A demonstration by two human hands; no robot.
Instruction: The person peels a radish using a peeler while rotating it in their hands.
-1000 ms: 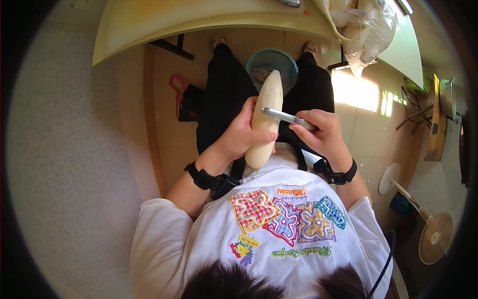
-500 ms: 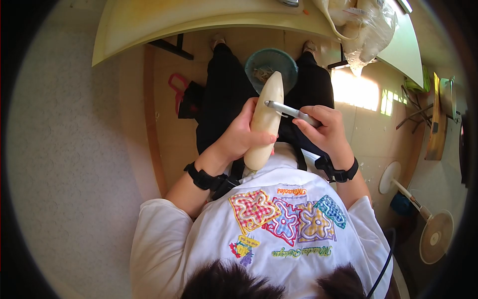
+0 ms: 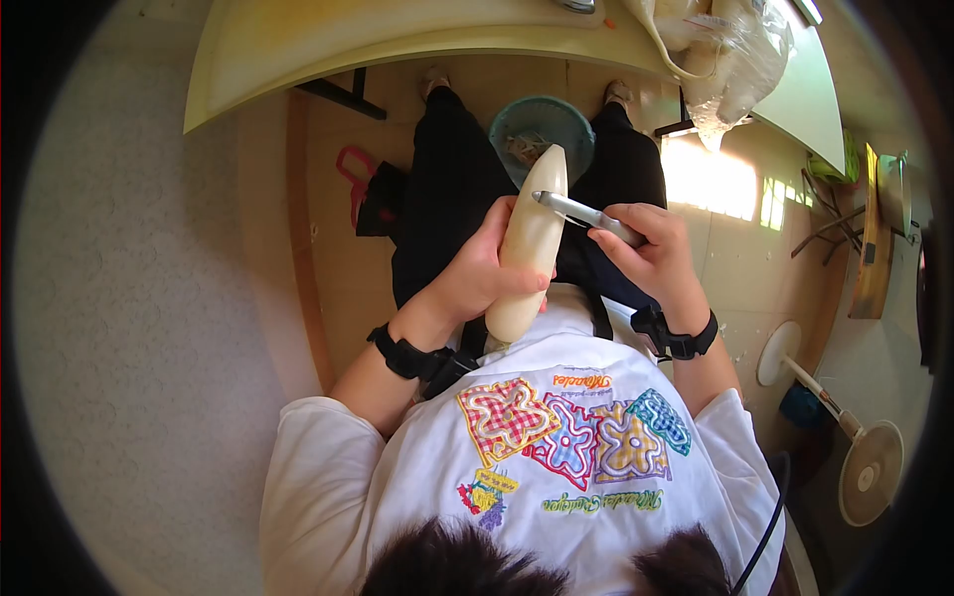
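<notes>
A pale white radish (image 3: 533, 233) is held slanting upright over my lap, its narrow end pointing away from me. My left hand (image 3: 487, 266) wraps round its lower half, thumb across the front. In my right hand (image 3: 648, 250) is a grey peeler (image 3: 586, 213), gripped by its handle. The peeler's head lies against the upper right side of the radish. Below the radish's tip, a blue-green basin (image 3: 500, 124) with peelings (image 3: 527, 147) in it stands on the floor between my legs.
A pale table (image 3: 397, 35) runs across the front, with a plastic bag of white radishes (image 3: 730, 74) at its right edge. A fan (image 3: 872, 471) stands at the right, near a folding stand (image 3: 833, 233). A black bag (image 3: 383, 202) is on the floor at left.
The peeler has shifted slightly up and right along the radish, and the radish has tilted a little. My left hand keeps its grip.
</notes>
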